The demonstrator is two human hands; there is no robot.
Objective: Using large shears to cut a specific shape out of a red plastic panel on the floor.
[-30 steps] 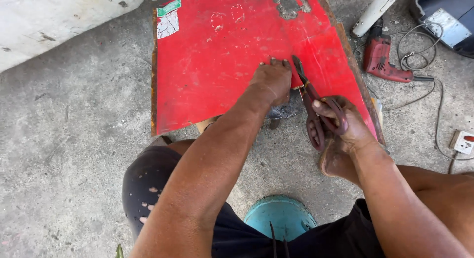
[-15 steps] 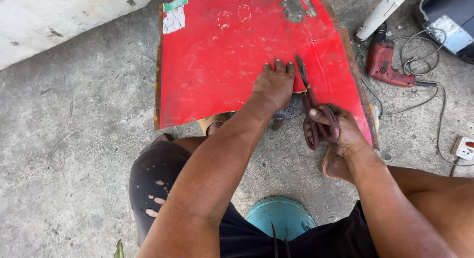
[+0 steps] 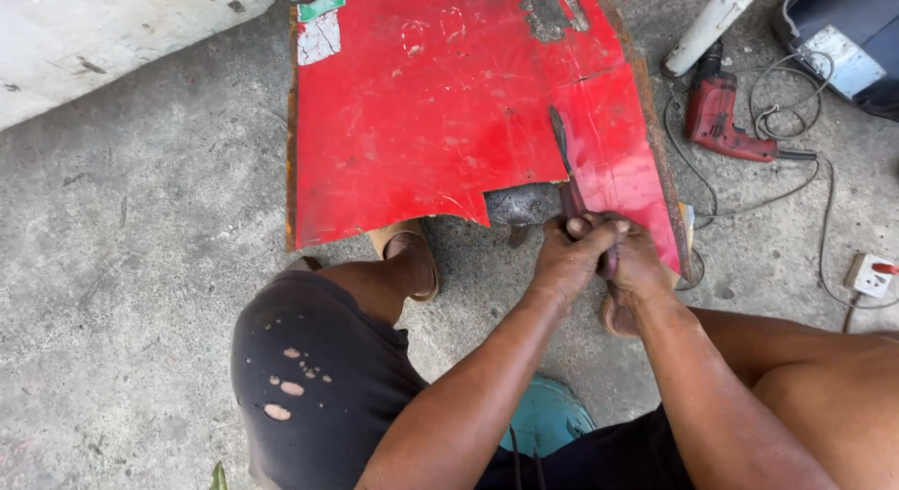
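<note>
Both of your hands are now closed together on the handles of the metal shears (image 3: 571, 195). Your left hand (image 3: 571, 256) wraps over the handles from the left side, and your right hand (image 3: 641, 260) grips them from the right, so the two hands touch each other. Half a second ago it was different: your left hand lay flat on the red metal sheet (image 3: 440, 106) to press it down, and only your right hand held the shears. So the left hand has left the sheet and joined the grip. I judge that you need more force to close the blades, and that nothing holds the sheet down now except its own weight and maybe your foot near its lower edge.

The sheet lies on the concrete floor (image 3: 140, 265) in front of your knees, with rust along its edges and a piece already cut out of its lower edge. The shear blades point away from you and lie on the sheet just to the right of this notch, along a cut line.

To the right, well apart from the sheet, a red electric drill (image 3: 721, 120) lies on the floor with its cable, and a white socket (image 3: 871, 274) is near the edge of the view.
</note>
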